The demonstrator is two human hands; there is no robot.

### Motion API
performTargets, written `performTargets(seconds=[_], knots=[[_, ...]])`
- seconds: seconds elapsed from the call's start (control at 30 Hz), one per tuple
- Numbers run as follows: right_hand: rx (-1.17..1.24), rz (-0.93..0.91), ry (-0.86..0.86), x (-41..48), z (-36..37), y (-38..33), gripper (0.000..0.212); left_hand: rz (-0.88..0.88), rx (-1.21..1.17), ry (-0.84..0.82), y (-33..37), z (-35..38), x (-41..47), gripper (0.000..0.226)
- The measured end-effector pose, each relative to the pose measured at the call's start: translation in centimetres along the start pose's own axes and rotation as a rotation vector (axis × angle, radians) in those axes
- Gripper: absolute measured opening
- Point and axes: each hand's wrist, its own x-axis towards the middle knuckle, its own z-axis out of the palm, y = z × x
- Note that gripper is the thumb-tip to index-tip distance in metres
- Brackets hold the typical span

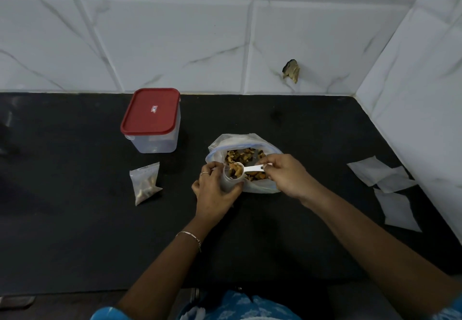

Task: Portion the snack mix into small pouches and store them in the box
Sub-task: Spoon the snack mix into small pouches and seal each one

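Left grip (pixel 215 192) holds pouch (pixel 227 183), spoon (pixel 250 169) over mouth.

Bare black tabletop (pixel 75 232) lies open at near left and between centre and right. In the way: a red-lidded clear plastic box (pixel 151 119) at back left, a filled small clear pouch (pixel 145 184) before it, an open clear plastic bag of snack mix (pixel 240 139) at centre, and flat white empty pouches (pixel 370 173) along the white tiled side wall (pixel 425 119).
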Motion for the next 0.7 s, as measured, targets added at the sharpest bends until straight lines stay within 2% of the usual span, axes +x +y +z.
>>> performTargets(seconds=[0.1, 0.2, 0.37, 0.53, 0.63, 0.7], knots=[[-0.377, -0.216, 0.131, -0.5, 1.1, -0.5, 0.025, -0.004, 0.002, 0.013, 0.0, 0.1, -0.1, 0.055], [-0.623, -0.444, 0.258, -1.5, 2.1, -1.0, 0.02, -0.01, -0.013, 0.016, 0.2, 0.0, -0.4, 0.053], [-0.847, -0.647, 0.228, -2.0, 3.3, -0.6, 0.035, -0.035, -0.031, -0.015, 0.1, -0.4, -0.5, 0.062], [-0.936, -0.903, 0.283, -2.2, 3.3, 1.2, 0.031, -0.096, 0.022, 0.011, 0.0, -0.3, -0.8, 0.074], [-0.9, -0.874, 0.329, -2.1, 3.2, 1.8, 0.032, -0.127, 0.053, 0.016, -0.3, 0.0, -0.9, 0.075], [-0.762, -0.732, 0.338, -2.0, 3.4, 2.2, 0.033, -0.131, 0.046, 0.018, -0.4, 0.2, -1.0, 0.071]])
